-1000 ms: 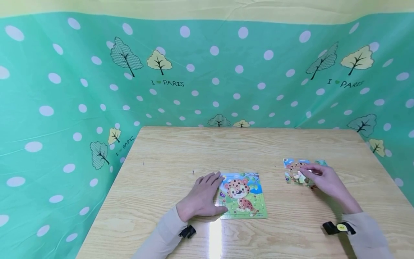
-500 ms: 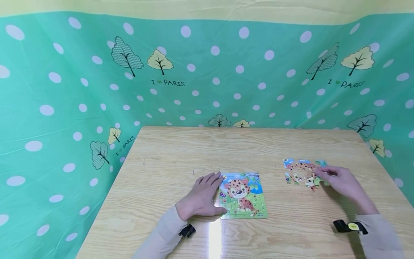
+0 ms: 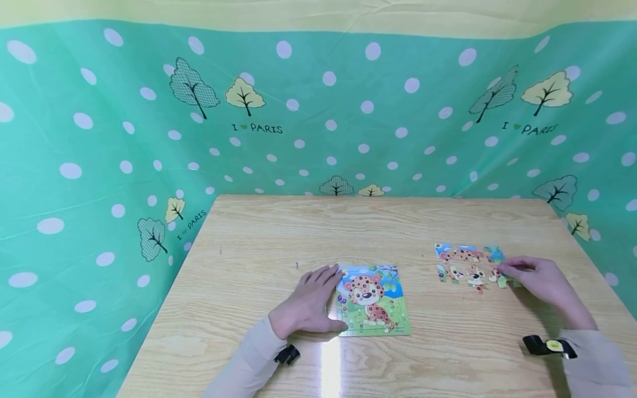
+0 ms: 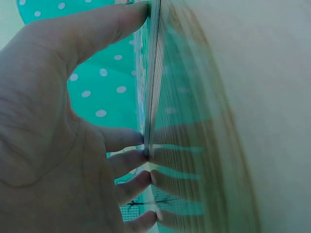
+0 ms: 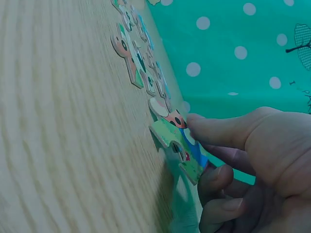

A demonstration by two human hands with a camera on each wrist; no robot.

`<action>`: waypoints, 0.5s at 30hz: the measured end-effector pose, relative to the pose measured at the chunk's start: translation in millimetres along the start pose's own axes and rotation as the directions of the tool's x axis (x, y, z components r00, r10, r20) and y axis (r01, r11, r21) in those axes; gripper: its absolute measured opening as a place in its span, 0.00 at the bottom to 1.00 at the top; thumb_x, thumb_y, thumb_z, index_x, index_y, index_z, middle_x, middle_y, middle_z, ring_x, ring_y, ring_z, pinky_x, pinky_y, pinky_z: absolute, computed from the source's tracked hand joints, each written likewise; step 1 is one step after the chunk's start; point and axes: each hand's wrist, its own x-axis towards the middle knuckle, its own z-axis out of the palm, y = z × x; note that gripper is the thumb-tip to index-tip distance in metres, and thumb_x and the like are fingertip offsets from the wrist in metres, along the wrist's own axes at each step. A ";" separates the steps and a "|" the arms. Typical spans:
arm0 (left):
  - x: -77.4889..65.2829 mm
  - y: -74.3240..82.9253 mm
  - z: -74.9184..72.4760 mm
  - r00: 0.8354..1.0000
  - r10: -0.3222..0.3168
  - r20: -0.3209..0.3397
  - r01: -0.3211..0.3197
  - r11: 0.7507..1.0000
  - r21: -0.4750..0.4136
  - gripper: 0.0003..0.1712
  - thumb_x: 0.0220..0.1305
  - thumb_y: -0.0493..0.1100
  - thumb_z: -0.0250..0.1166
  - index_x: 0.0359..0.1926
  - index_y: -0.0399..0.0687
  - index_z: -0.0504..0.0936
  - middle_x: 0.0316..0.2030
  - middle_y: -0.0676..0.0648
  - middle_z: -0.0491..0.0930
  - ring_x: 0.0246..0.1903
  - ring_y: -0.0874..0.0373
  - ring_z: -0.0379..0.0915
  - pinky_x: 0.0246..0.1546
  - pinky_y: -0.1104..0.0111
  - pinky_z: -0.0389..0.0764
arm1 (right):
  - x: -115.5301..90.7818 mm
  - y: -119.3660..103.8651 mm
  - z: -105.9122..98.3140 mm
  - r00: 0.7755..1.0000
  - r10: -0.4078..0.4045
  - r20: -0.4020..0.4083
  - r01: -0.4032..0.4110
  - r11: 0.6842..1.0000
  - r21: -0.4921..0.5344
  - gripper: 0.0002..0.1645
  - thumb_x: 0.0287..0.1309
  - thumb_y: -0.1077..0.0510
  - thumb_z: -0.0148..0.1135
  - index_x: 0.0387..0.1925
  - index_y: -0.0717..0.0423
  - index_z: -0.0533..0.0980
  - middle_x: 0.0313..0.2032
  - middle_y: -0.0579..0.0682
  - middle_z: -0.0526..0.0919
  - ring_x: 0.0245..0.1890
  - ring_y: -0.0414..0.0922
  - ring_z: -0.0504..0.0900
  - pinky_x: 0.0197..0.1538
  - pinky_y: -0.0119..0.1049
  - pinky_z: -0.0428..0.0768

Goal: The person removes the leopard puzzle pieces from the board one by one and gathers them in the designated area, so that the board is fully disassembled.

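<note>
My left hand (image 3: 312, 303) lies spread at the left side of a square leopard puzzle board (image 3: 380, 301). Its thumb (image 4: 138, 14) reaches the board's lower left edge, while the fingers extend to the upper left corner. Off to the right, several loose puzzle pieces (image 3: 459, 264) form a loose cluster showing parts of the same leopard. At that cluster's right end is my right hand (image 3: 539, 281). Between thumb and index finger it pinches a puzzle piece (image 5: 177, 120) with red, spotted printing. A green piece (image 5: 167, 132) tilts right by those fingertips, overlapping the pinched piece in the right wrist view.
All of it rests on a light wood-grain table (image 3: 278, 232). Behind and beside the table hangs a green polka-dot cloth (image 3: 328, 110) with printed trees. A bright light reflection crosses the tabletop below the board.
My right hand has shifted right along the cluster, uncovering more loose pieces, including a whitish one it held earlier that now lies among them. My left hand and the board stay put.
</note>
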 end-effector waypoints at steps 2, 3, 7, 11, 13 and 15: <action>0.6 -0.1 -0.2 1.000 -0.002 0.001 0.002 1.000 0.000 0.69 0.53 0.71 0.77 0.85 0.46 0.55 0.86 0.44 0.51 0.84 0.44 0.49 0.83 0.43 0.54 | -0.3 0.6 -1.2 1.000 0.014 0.001 -0.014 1.000 0.013 0.43 0.80 0.37 0.53 0.66 0.76 0.73 0.65 0.82 0.72 0.62 0.79 0.71 0.55 0.68 0.77; 0.9 -0.2 -0.3 1.000 -0.003 0.002 0.003 1.000 0.001 0.69 0.53 0.72 0.77 0.85 0.46 0.55 0.86 0.44 0.51 0.84 0.44 0.49 0.83 0.43 0.54 | -0.5 0.7 -2.0 1.000 0.021 0.003 -0.021 1.000 0.014 0.44 0.80 0.36 0.52 0.66 0.77 0.72 0.66 0.83 0.71 0.63 0.80 0.70 0.56 0.71 0.75; 1.0 0.2 -0.4 1.000 -0.005 0.005 0.005 1.000 0.000 0.70 0.52 0.72 0.77 0.85 0.46 0.55 0.86 0.44 0.51 0.84 0.44 0.48 0.84 0.43 0.54 | -1.0 1.0 -3.3 0.999 0.050 0.001 -0.050 0.999 -0.004 0.43 0.80 0.37 0.52 0.65 0.76 0.73 0.65 0.82 0.71 0.61 0.79 0.70 0.56 0.72 0.75; 0.8 0.5 -1.2 1.000 -0.004 0.004 0.004 1.000 0.000 0.71 0.51 0.72 0.77 0.85 0.45 0.55 0.86 0.44 0.51 0.84 0.44 0.48 0.84 0.43 0.54 | -1.6 -0.3 -3.9 0.998 0.065 -0.016 -0.066 0.997 -0.029 0.39 0.80 0.39 0.53 0.62 0.76 0.75 0.61 0.81 0.75 0.57 0.77 0.74 0.52 0.68 0.78; 0.7 0.6 -1.6 1.000 -0.004 0.005 0.004 1.000 -0.001 0.71 0.51 0.72 0.78 0.85 0.45 0.55 0.86 0.44 0.51 0.84 0.44 0.48 0.83 0.43 0.54 | -1.7 -1.2 -5.5 0.998 0.069 -0.015 -0.069 0.997 -0.041 0.39 0.80 0.39 0.54 0.62 0.75 0.75 0.60 0.80 0.77 0.56 0.76 0.75 0.51 0.67 0.79; 0.5 0.6 -1.9 1.000 -0.003 0.005 0.003 1.000 -0.002 0.71 0.51 0.72 0.78 0.85 0.45 0.55 0.86 0.44 0.51 0.84 0.44 0.48 0.83 0.43 0.54 | -1.9 -2.0 -7.0 0.997 0.071 -0.012 -0.072 0.996 -0.051 0.39 0.80 0.39 0.54 0.61 0.75 0.76 0.59 0.80 0.78 0.55 0.75 0.77 0.49 0.65 0.80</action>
